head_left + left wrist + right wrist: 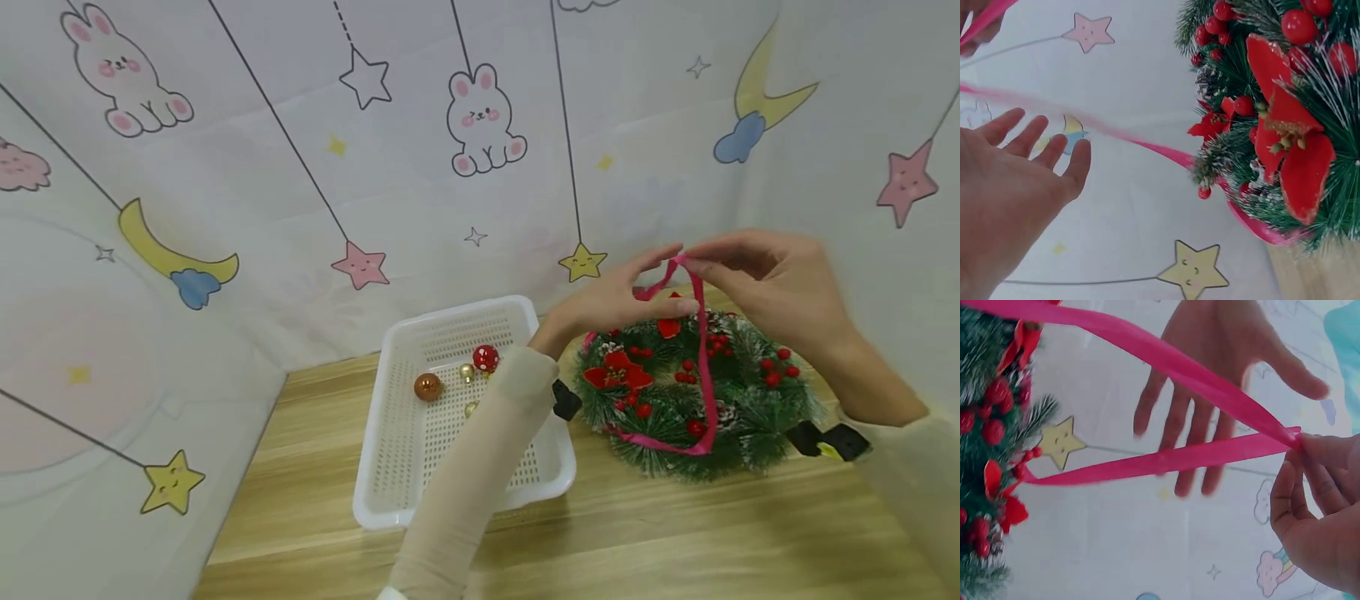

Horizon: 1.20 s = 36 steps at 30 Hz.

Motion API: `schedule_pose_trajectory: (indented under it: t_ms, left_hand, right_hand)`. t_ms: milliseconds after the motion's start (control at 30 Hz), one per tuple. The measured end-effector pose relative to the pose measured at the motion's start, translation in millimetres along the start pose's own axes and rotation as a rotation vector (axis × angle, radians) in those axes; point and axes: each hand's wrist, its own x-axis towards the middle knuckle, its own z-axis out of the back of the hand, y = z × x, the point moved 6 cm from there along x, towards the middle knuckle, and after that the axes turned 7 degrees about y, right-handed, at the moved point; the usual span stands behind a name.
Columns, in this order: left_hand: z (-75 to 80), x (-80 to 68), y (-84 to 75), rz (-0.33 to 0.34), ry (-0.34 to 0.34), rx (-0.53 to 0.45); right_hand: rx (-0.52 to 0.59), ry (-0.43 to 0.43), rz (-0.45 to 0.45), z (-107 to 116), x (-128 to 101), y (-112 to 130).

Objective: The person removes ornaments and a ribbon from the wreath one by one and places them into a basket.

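Above the wreath (693, 392) on the tabletop (600, 533), our right hand (780, 287) pinches the pink ribbon (702, 350) taut while our left hand (615, 304) hovers beside it, fingers straight, holding nothing

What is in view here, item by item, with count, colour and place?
wreath: one, green with red berries and red flowers, on the table right of the basket.
ribbon: one, pink, looped round the wreath and rising to the hands.
basket: one, white, perforated, on the table at centre.
baubles: at least four, copper, red with white dots, gold, inside the basket.
table: one, light wood.
backdrop: white, with rabbits, stars and moons.
right hand: pinches the ribbon's top.
left hand: fingers straight, beside the ribbon.
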Motion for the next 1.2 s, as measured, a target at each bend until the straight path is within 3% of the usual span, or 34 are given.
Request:
schedule_pose_trajectory:
  t_ms: [167,367,533,667,800,933,1067,1200]
  left_hand:
    - [-6.3,1.1,-15.9,-0.079,-0.023,0.074]
    - [-5.4,-6.4,-6.1,-0.095,-0.044,0.166]
    - [9.1,-15.1,7.9,-0.01,-0.098,0.284]
    - [26.7,-17.9,16.7,0.078,-0.186,0.462]
    - [42.2,-18.0,27.3,0.183,-0.244,0.562]
    - [51.8,-19.2,39.8,0.236,-0.258,0.555]
    - [57.4,-24.6,51.7,0.267,-0.278,0.477]
    - [62.2,-29.8,58.3,0.286,-0.313,0.408]
  right_hand:
    - [0.066,0.037,0.082,-10,2,20]
    - [0.136,0.001,0.103,-6,0,30]
    - [0.139,-0.018,0.076,-2,2,30]
    - [0.099,0.026,0.024,-9,2,19]
    - [-0.005,0.131,-0.117,-20,2,-4]
    - [-0.116,0.286,-0.242,-31,11,-35]
    - [-0.188,0.449,-0.268,-50,32,-67]
    - [-0.259,0.601,-0.209,-76,52,-95]
